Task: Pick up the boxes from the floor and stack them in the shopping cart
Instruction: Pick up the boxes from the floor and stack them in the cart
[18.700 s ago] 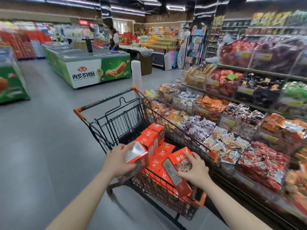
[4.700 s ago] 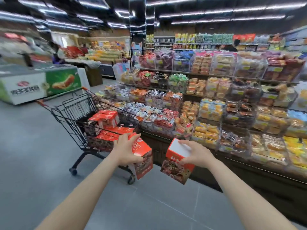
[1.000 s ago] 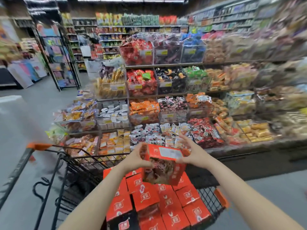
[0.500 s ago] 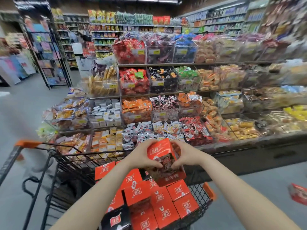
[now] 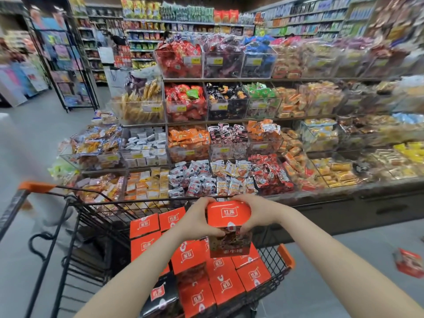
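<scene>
Both hands, left (image 5: 197, 220) and right (image 5: 259, 213), are gripping a red box (image 5: 228, 228) over the cart (image 5: 101, 210), just above the boxes (image 5: 220, 283) packing it. Snack shelves (image 5: 229, 125) are standing right behind; another box (image 5: 409, 265), blurred, is probably lying on the grey floor (image 5: 344, 283).

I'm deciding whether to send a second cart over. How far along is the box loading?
Mostly loaded, it seems: the shopping cart already holds rows of orange boxes. In hand: the left hand and right hand grip one orange box above the stack. Left: at least one box on the floor at right; more may lie out of view.
</scene>
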`<move>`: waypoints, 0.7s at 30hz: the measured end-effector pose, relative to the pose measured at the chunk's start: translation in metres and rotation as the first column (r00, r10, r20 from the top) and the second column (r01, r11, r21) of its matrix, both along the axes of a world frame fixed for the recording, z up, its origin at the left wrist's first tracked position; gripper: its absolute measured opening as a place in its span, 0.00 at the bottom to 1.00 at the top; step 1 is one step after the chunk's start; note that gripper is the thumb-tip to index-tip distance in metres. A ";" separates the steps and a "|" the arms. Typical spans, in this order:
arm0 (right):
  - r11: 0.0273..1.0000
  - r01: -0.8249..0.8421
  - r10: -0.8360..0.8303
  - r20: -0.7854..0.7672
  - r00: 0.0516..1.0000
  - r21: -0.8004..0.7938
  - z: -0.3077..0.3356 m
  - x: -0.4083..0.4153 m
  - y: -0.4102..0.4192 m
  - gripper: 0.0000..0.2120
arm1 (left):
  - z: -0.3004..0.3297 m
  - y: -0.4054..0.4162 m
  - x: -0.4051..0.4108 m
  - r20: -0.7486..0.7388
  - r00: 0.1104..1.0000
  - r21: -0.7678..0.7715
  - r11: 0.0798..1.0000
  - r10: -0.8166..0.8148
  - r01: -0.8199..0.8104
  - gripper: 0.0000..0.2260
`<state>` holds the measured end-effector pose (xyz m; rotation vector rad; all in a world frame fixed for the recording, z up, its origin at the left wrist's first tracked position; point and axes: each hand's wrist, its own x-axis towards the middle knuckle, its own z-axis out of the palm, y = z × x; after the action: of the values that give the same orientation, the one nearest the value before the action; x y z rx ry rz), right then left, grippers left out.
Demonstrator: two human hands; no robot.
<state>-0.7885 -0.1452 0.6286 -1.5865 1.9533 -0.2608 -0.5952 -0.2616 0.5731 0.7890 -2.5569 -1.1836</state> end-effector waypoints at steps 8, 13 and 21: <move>0.991 -0.065 0.063 0.024 0.998 0.115 -0.077 0.021 0.007 0.45 | -0.080 -0.008 0.074 0.176 0.978 0.039 0.992 0.113 -0.122 0.41; 0.977 -0.107 0.094 0.078 0.993 0.183 -0.142 0.046 0.003 0.47 | -0.155 -0.014 0.135 0.468 0.867 -0.059 0.984 0.173 -0.165 0.37; 0.981 -0.109 0.079 0.182 0.980 0.163 -0.231 0.093 -0.007 0.45 | -0.209 -0.002 0.162 0.548 0.821 -0.198 0.979 0.158 -0.056 0.42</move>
<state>-0.6951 -0.1525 0.3973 -1.4871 1.7141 -0.1802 -0.4332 -0.2639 0.3642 1.3924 -2.9599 -0.7495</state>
